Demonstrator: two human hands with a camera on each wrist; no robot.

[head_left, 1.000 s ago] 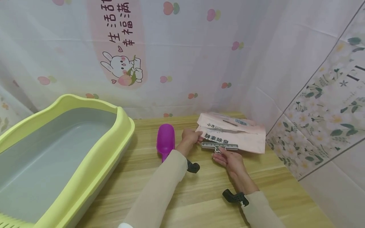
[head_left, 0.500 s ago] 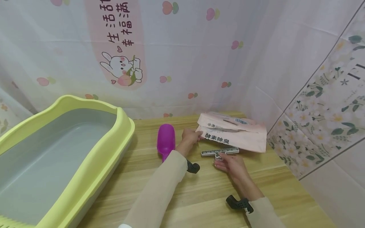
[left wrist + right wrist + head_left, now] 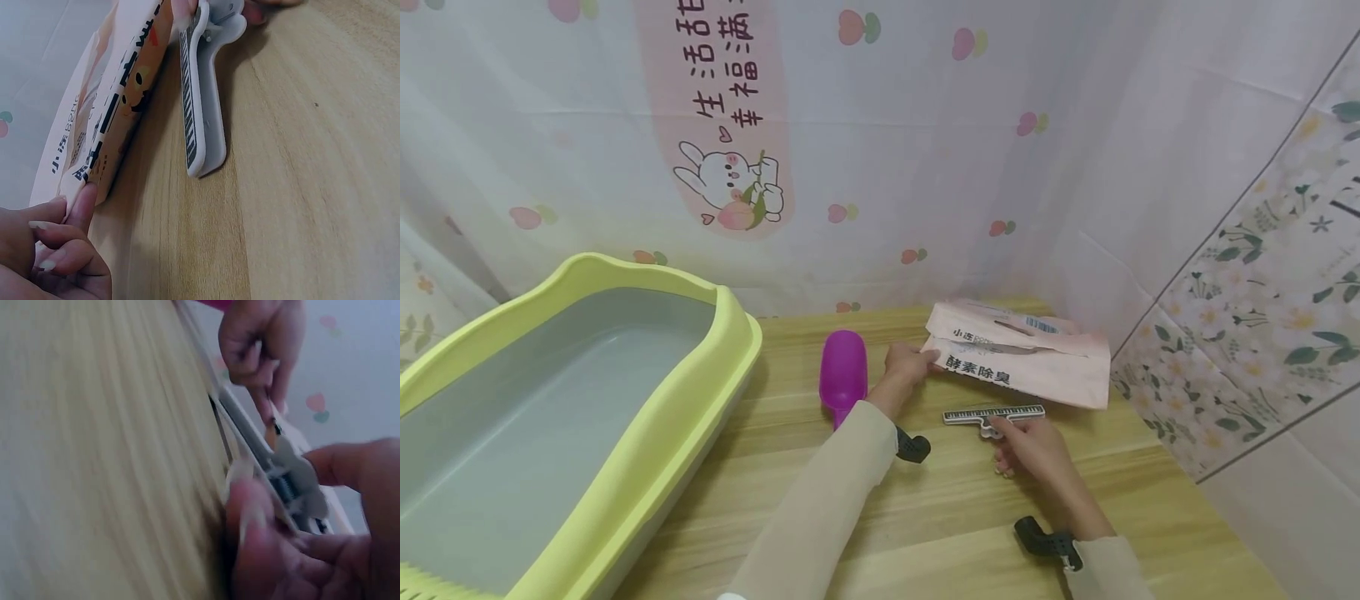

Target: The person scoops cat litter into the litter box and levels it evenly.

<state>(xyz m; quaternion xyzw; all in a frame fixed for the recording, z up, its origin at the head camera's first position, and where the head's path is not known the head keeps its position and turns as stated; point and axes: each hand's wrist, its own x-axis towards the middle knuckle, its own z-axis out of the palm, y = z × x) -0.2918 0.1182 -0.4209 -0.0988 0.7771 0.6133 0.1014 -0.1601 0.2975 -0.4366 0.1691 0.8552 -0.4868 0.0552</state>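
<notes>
My left hand [image 3: 907, 368] pinches the near left corner of a pink paper bag [image 3: 1048, 367] with dark printed characters. The left wrist view shows the bag's edge between thumb and forefinger. In my right hand [image 3: 1039, 446] is a wide white sealing clip [image 3: 958, 416] with a black ruler-like strip, held by its handles. The clip [image 3: 215, 125] is off the bag, a little in front of it, and nothing lies between its long bars. Up close in the right wrist view, the clip's spring [image 3: 284, 485] shows between thumb and fingers.
A purple scoop [image 3: 842, 367] lies on the wooden table [image 3: 955, 517] left of my left hand. At the far left stands a large litter tray with a yellow rim [image 3: 647, 450] and grey inside. A printed curtain [image 3: 880, 167] hangs behind; a flowered panel [image 3: 1232, 358] rises at right.
My right hand has drawn the clip away from the bag's front edge, toward me and slightly right. The left hand keeps its pinch on the bag's corner.
</notes>
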